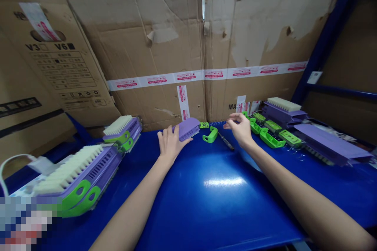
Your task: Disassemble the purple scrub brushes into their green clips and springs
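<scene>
My left hand (171, 141) rests over the near end of a purple brush body (188, 128), gripping it with the fingers across its top and the thumb along its slotted side. Bristles show faintly under that body, which lies on the blue table. My right hand (240, 128) is raised above the table with thumb and fingertips brought together; whatever may be between them is too small to make out. Between the hands lie a curved green handle piece (210, 135), a small green plate (204, 125), a dark pen (226, 142) and a row of small springs (217, 123).
Finished-looking purple and green brushes (79, 176) are stacked at the left. At the right lie green handle pieces (269, 138), green plates (290, 138) and purple brush bodies (330, 139). Cardboard (159, 47) walls the back of the blue table (188, 204). A blue post (321, 39) stands right.
</scene>
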A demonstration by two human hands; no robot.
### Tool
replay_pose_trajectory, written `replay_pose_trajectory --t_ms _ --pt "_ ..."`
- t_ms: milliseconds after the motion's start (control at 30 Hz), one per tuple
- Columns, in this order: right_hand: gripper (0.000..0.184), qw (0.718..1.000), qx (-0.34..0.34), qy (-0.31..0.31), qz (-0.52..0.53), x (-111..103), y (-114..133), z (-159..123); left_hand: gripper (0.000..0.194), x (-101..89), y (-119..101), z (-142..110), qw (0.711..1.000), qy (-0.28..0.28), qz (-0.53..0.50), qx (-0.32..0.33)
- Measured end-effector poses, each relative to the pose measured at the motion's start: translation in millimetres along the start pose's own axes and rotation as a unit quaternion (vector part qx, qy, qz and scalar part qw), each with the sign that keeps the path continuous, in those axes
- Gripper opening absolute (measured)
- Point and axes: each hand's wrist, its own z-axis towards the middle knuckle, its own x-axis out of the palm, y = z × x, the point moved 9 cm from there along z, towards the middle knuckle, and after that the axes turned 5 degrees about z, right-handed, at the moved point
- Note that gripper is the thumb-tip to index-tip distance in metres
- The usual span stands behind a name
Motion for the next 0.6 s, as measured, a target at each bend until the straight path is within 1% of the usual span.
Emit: replay_pose_trajectory --t_ms 67,133,167,233,333,500,600 --pt "0.025 1.0 -0.011 -0.02 -0.009 -3 2 -1 0.081 -2.7 -2 1 0.999 0.019 0.018 -0.026" --pt "0.024 0.999 -0.019 -0.047 -0.004 -7 5 -1 0.084 -4.6 -5 1 0.997 0.047 0.04 -0.039" --pt "0.023 0.998 -0.02 -0.059 0.004 -10 6 -1 0.082 -5.8 -7 1 0.996 0.061 0.051 -0.041" --pt "0.023 0.997 -0.012 -0.075 0.029 -12 6 0 0.072 -9.2 -11 2 0.994 0.08 0.07 -0.035" --pt "0.024 0.993 0.021 -0.085 0.079 -14 2 0 0.061 -15.1 -19 2 0.992 0.092 0.082 -0.017" --pt "0.023 0.983 0.094 -0.085 0.135 -11 -8 -2 0.056 -20.6 -30 1 0.995 0.09 0.039 0.016" --pt "0.022 0.979 0.12 -0.079 0.147 -8 -12 -3 0.062 -18.8 -31 -1 0.996 0.087 0.013 0.014"
